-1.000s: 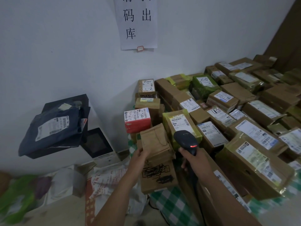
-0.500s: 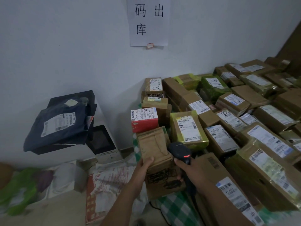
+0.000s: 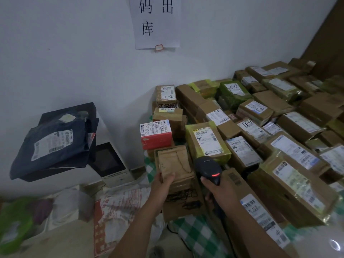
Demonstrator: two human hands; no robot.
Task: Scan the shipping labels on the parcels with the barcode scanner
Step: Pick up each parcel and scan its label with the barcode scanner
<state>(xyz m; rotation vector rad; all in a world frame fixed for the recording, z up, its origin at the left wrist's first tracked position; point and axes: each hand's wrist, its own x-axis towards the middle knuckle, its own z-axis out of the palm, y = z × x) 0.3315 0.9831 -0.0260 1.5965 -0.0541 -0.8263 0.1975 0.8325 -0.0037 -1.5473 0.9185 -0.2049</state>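
Your left hand [image 3: 163, 184] holds a brown paper parcel [image 3: 176, 161] by its near edge, grip pinching it with the thumb on top, at the front of the pile on the checked table [image 3: 196, 236]. Your right hand [image 3: 222, 192] has its grip wrapped round the black scanner [image 3: 207, 167], red light lit, just right of that parcel.

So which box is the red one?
The small red box with a white label on top, just behind the brown parcel that the left hand holds. The other boxes look brown, yellow or green.
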